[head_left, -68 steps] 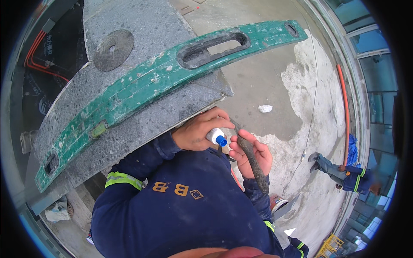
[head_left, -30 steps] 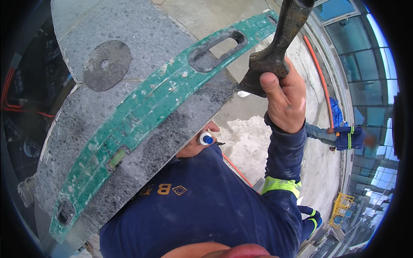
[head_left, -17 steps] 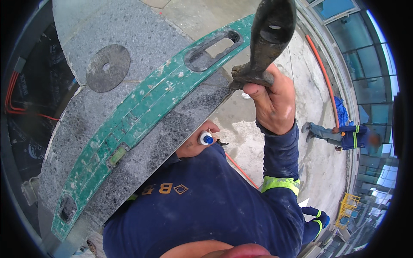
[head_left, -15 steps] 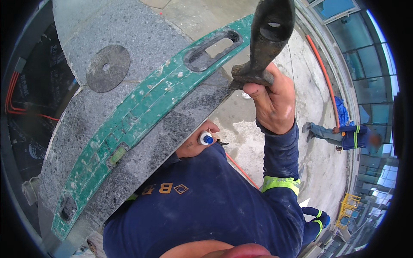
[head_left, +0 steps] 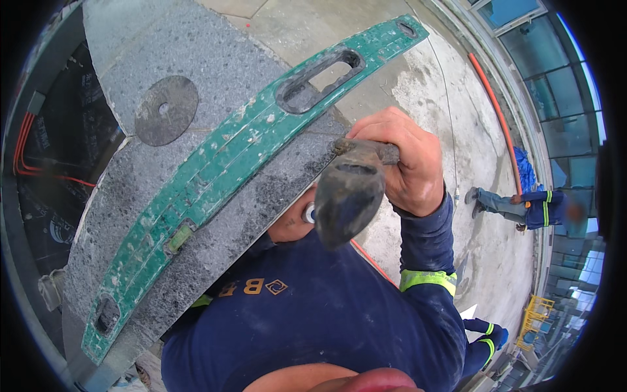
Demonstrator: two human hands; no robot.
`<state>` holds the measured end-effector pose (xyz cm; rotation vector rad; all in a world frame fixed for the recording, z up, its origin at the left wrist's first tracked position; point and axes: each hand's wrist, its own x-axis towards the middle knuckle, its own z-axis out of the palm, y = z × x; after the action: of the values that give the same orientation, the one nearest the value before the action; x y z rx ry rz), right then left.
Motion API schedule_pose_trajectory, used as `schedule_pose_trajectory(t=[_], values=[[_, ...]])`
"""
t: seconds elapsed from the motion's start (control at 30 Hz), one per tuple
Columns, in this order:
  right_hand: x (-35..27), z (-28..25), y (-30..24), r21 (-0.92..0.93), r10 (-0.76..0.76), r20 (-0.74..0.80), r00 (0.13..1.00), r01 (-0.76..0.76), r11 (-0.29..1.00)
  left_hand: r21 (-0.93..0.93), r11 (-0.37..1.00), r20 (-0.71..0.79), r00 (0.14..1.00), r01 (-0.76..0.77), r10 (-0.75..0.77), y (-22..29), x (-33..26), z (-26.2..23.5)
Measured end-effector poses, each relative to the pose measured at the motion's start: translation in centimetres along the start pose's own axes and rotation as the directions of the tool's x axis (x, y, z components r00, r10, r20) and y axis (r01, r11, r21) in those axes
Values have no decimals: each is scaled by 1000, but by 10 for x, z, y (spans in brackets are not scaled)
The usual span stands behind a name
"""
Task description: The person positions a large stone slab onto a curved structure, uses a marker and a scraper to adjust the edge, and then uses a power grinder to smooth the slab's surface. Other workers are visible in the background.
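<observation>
My right hand (head_left: 415, 166) is closed around the head end of a dark-handled brush (head_left: 353, 196). The rounded handle, with a slot-like hole in it, points toward me, and the fingers hide most of the head. Low behind it, my left hand (head_left: 287, 225) is curled round a small white tube (head_left: 309, 212), mostly covered by the brush handle. Beside both hands, a long green spirit level (head_left: 241, 140) splashed with pale dried material lies diagonally across the grey speckled stone slab (head_left: 222, 222).
A dark round disc (head_left: 166, 110) with a centre hole lies on the stone. Black sheeting (head_left: 72, 144) and orange tubes (head_left: 25, 147) are at the left. An orange pipe (head_left: 493, 114) runs along the right. One person (head_left: 522, 206) stands there, another (head_left: 483, 340) farther down.
My right hand has drawn the brush down and left, tipping its handle from upward to toward me. The spirit level's far end is uncovered; the handle now covers the tube's blue cap.
</observation>
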<state>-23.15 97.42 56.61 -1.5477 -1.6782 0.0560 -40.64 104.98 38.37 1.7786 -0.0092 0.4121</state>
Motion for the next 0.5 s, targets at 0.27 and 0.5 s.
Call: schedule_pose_trajectory(t=[0.27, 0.5], values=[[-12, -17, 33, 708, 593, -254, 764, -271, 652, -102, 990, 9, 995, 98, -98, 5, 0, 5], [-51, 0, 33, 792, 694, -223, 685, -288, 538, -85, 992, 35, 996, 89, -86, -4, 2, 5]])
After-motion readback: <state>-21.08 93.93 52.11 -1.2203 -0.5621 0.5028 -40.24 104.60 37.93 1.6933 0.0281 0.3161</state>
